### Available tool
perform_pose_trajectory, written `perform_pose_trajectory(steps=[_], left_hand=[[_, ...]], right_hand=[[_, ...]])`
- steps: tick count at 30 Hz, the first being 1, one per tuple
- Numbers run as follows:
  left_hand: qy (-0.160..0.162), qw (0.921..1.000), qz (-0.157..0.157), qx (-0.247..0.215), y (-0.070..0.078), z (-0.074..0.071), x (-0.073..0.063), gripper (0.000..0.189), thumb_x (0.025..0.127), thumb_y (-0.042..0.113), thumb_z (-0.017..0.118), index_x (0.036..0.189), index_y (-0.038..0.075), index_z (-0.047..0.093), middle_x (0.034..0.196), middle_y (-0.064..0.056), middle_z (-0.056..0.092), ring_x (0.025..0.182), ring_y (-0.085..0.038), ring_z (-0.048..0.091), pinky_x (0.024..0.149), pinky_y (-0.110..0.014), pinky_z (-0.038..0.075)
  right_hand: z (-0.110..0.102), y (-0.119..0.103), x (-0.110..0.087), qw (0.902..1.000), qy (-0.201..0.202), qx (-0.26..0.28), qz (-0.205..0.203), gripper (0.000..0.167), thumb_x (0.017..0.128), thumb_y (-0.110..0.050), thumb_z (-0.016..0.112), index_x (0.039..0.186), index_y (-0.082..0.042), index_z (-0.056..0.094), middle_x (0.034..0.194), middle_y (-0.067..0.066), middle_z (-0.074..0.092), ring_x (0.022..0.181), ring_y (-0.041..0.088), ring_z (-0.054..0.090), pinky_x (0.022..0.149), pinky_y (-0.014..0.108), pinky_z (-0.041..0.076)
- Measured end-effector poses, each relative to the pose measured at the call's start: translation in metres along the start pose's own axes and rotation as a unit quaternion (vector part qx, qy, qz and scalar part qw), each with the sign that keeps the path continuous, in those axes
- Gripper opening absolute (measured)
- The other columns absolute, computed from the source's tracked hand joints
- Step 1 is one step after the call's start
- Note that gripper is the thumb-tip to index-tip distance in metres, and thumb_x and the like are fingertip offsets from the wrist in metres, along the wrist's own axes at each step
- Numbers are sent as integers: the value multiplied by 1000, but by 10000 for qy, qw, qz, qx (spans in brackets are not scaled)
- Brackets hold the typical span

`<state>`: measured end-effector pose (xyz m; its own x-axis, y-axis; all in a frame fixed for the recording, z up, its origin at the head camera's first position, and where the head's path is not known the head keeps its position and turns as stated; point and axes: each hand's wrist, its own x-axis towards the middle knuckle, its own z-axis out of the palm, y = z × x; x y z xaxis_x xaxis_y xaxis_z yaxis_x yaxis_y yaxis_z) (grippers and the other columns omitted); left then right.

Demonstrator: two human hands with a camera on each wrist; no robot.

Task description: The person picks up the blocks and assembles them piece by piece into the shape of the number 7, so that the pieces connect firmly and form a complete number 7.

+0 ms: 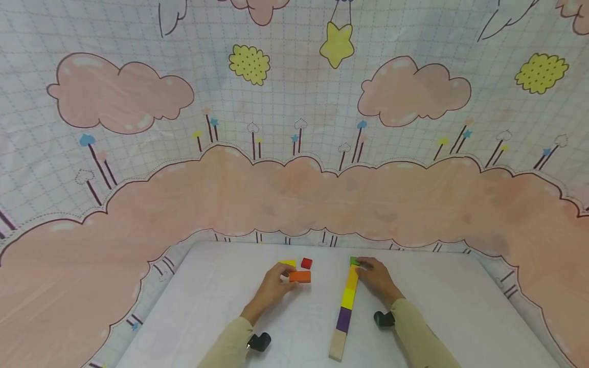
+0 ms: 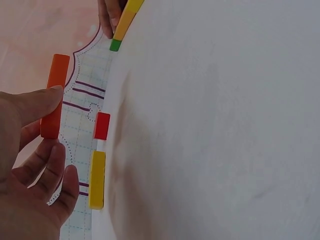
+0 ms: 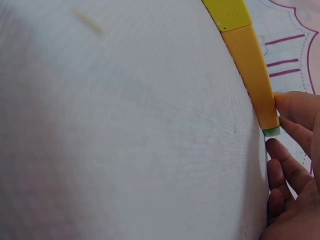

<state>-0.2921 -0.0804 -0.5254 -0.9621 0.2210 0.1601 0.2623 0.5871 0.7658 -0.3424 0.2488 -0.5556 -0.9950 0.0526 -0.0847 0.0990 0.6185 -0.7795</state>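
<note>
My left hand [image 1: 271, 291] pinches an orange rectangular block [image 1: 300, 277] between thumb and fingers, as the left wrist view also shows. Close beyond it are a yellow block [image 2: 97, 180] and a small red block [image 2: 102, 125] on the table. To the right, blocks form a straight row: a small green block [image 1: 354, 260] at the far end, then an amber block [image 1: 352, 277], a yellow one [image 1: 348, 299], a purple one [image 1: 343, 319] and a plain wood one [image 1: 338, 345] nearest me. My right hand [image 1: 377, 278] touches the row's far end from the right, fingertips beside the green and amber blocks.
The white table [image 1: 193, 306] ends at a cloud-patterned backdrop [image 1: 294, 199] just behind the far blocks. Dark wrist-worn devices sit by both sleeves, one at the left [image 1: 259, 342] and one at the right [image 1: 384, 320].
</note>
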Motion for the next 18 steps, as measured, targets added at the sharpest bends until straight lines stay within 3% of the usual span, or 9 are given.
perform_pose_trajectory(steps=[8,18], left_hand=[[20,10000,78,2,3,7,5,32,86,21,76,116,14,65,117,-2,62,104,-18,55,89,-35,50],[-19,9998,-61,-187,11,16,8,34,87,20,75,118,15,63,114,0,60,105,-17,54,91,-37,50]], right_hand=[[-1,3,1,9999,-2,7,-102,41,95,-29,62,133,-16,59,147,16,48,138,38,40,114,60,28],[-1,2,-1,9999,-36,95,-28,42,94,-32,62,133,-18,59,148,15,47,140,38,38,115,60,27]])
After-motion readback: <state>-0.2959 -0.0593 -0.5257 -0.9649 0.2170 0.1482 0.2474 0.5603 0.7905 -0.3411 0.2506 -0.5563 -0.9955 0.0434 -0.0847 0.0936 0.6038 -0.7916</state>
